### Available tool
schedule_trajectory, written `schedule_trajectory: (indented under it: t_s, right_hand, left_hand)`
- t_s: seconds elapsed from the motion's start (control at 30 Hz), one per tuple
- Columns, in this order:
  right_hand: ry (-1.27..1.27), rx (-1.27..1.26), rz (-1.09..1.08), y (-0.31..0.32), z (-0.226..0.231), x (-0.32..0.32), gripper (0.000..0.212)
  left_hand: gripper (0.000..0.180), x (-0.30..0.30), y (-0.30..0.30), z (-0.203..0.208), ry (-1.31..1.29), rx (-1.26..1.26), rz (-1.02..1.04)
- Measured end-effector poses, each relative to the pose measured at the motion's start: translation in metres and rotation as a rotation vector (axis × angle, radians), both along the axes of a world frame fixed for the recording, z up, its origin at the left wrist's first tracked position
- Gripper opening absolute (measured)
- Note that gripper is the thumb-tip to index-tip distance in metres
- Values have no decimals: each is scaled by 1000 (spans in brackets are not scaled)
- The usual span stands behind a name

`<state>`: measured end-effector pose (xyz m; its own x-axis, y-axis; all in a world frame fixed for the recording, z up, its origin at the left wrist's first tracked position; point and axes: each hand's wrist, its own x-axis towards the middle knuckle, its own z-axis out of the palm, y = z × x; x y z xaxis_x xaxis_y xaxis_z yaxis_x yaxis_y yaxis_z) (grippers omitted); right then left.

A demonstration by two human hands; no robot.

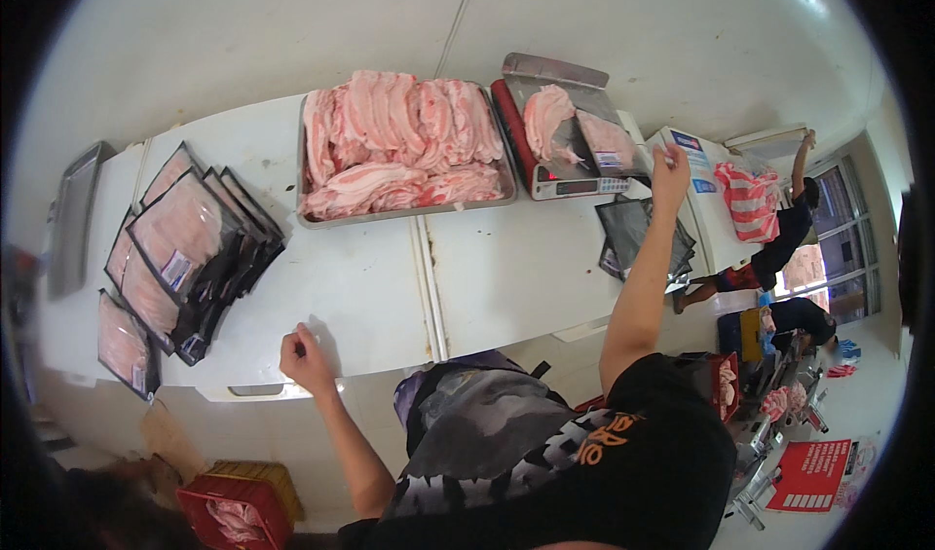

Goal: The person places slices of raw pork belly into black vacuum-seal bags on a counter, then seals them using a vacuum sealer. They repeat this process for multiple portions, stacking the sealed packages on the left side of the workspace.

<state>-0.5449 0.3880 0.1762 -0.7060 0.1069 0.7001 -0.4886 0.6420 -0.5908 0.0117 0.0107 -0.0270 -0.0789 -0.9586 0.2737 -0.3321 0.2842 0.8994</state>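
Observation:
My left hand [307, 358] is loosely closed over the near edge of the white table, with nothing visible in it. My right hand [670, 172] is raised just right of the digital scale [575, 188], its fingers curled together; whatever they may hold is hidden. On the scale's metal pan [545, 75] lie loose pork belly slices [550, 122] and a filled clear-and-black pouch [606, 139]. Below my right forearm rests a stack of flat black pouches [638, 234]. A metal tray heaped with pork belly strips [399, 131] stands left of the scale.
Several filled meat pouches [175, 238] overlap on the left of the white table [351, 268], near an upright metal tray [78, 219]. A red crate [234, 511] with meat stands on the floor. Two people work at right, near a striped bag [748, 202].

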Motion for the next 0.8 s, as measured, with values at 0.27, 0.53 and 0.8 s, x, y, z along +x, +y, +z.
schedule_trajectory:
  t_s: [0.27, 0.53, 0.8]
  right_hand:
    - [-994, -228, 56, 120, -77, -60, 65]
    - [-1090, -610, 427, 92, -65, -44, 64]
    - [-1033, -296, 421, 110, -25, -37, 67]
  left_hand:
    - [40, -2, -2, -9, 108, 107, 17]
    - [37, -102, 69, 24, 416, 123, -128]
    - [21, -262, 274, 61, 370, 641, -1016]
